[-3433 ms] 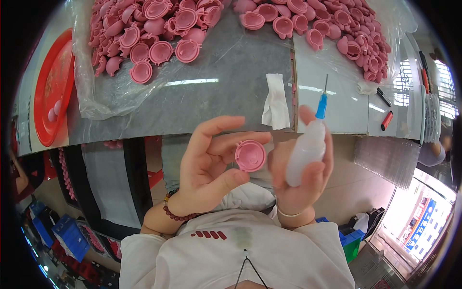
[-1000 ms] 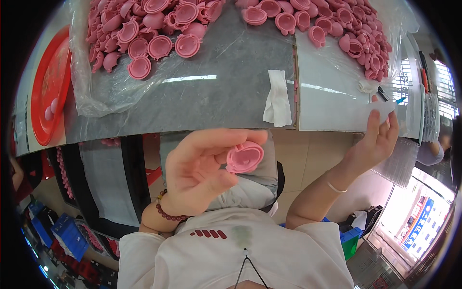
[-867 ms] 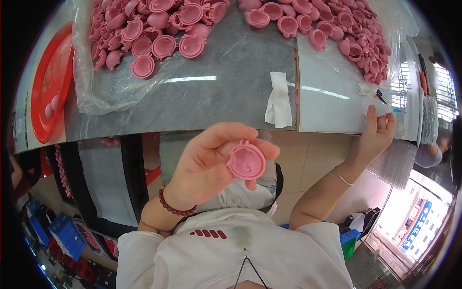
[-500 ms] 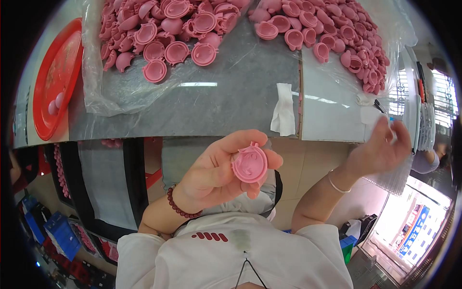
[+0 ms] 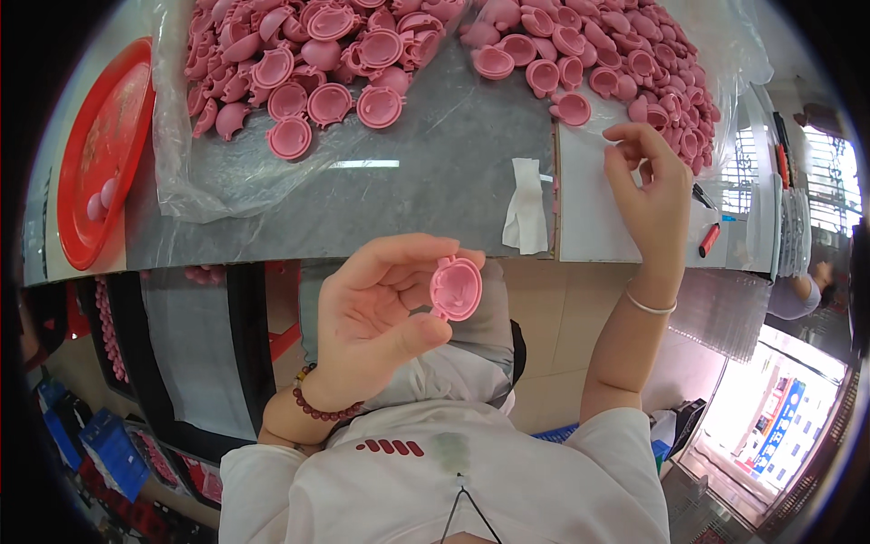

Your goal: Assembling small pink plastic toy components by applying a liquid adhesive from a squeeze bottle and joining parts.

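My left hand [image 5: 367, 317] grips a small pink cup-shaped plastic shell [image 5: 456, 290] between thumb and fingers, above my lap. The shell's hollow side shows, with a raised rim and small tabs. Over the light panel on the right, my right hand [image 5: 651, 186] holds nothing; its index finger and thumb are apart and the other fingers curl. Just left of its fingertips lies a single pink shell [image 5: 571, 109], at the front of the right pile of pink shells [image 5: 625, 63]. Another pile of pink shells [image 5: 317, 54] rests on clear plastic at the far left.
A red tray [image 5: 77, 199] with two pale pink balls [image 5: 102, 201] stands at the left edge. A white cloth strip [image 5: 526, 208] lies on the grey tabletop [image 5: 435, 190]. A red marker [image 5: 710, 239] and a black pen [image 5: 702, 196] lie right of my right hand.
My right hand has swung forward and left, to the right pile. One shell at that pile's front has shifted left. My left hand has moved slightly left, and its shell has turned.
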`<state>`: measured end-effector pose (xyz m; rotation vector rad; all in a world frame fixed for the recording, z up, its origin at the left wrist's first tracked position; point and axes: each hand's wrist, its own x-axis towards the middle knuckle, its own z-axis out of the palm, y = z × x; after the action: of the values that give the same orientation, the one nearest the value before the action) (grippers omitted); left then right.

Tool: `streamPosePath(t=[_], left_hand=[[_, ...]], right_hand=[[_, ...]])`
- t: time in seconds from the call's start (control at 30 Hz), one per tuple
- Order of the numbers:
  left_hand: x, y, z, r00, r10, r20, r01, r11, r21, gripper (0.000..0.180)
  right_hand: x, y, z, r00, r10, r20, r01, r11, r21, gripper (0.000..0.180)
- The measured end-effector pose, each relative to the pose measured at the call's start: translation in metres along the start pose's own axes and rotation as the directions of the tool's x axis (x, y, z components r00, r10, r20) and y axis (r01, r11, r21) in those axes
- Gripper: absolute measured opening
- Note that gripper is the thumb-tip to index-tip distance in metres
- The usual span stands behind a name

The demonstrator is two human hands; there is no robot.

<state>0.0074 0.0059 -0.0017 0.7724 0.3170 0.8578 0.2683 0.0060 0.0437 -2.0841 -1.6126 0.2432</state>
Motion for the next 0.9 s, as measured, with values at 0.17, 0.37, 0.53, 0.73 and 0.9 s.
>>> streamPosePath(t=[0.17,0.37,0.53,0.73,0.9], left_hand=[[0.002,0.000,-0.001,1.000,-0.014,0.003,0.014,1.000,-0.015,0.047],[0.000,0.000,0.001,1.000,-0.009,0.012,0.009,1.000,-0.020,0.047],[-0.003,0.000,-0.002,1.000,0.008,0.001,-0.008,1.000,0.005,0.047],[0.000,0.000,-0.002,1.000,0.014,0.014,-0.015,0.999,0.052,0.047],[0.001,0.000,0.004,0.998,0.031,0.049,-0.034,0.998,0.060,0.047]], right_hand=[[0.005,0.003,0.004,0.877,-0.432,-0.212,0.395,0.898,-0.195,0.025],[0.015,-0.004,0.014,0.889,-0.456,-0.040,0.447,0.884,-0.138,0.018],[0.000,-0.001,0.003,0.944,-0.323,0.064,0.327,0.943,-0.058,0.011],[-0.010,-0.005,0.001,0.957,-0.260,-0.129,0.261,0.965,-0.014,0.019],[0.013,-0.016,0.013,0.821,-0.555,-0.134,0.528,0.828,-0.188,0.024]])
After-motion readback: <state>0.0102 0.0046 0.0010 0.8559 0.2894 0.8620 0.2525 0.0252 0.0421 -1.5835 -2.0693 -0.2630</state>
